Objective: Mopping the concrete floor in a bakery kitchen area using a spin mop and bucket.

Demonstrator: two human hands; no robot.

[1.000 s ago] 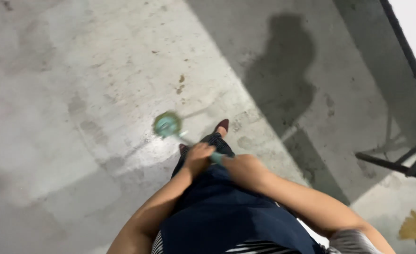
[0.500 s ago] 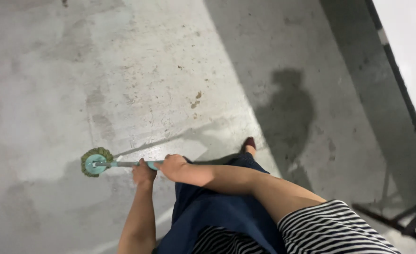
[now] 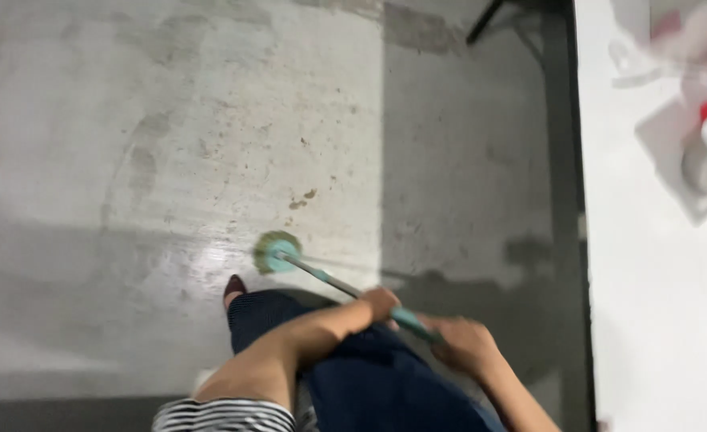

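Observation:
A mop with a round teal and yellowish head (image 3: 276, 252) rests on the stained grey concrete floor (image 3: 169, 144). Its thin teal and metal handle (image 3: 331, 282) slants down to the right into both my hands. My left hand (image 3: 381, 305), on a bare arm with a striped sleeve, grips the handle lower down, nearer the head. My right hand (image 3: 465, 346) grips the teal upper end. My dark blue trousers (image 3: 369, 384) and one dark shoe tip (image 3: 233, 286) show just below the mop head.
A white tabletop (image 3: 657, 304) fills the right side, with blurred white and red items (image 3: 705, 136) at its upper right. A dark frame edge (image 3: 563, 200) runs along it and a dark bar (image 3: 485, 20) slants at the top. A wet sheen surrounds the mop head.
The view has swung to the right, bringing the white table in. The mop head now lies ahead of my foot, and the handle slants toward my right side.

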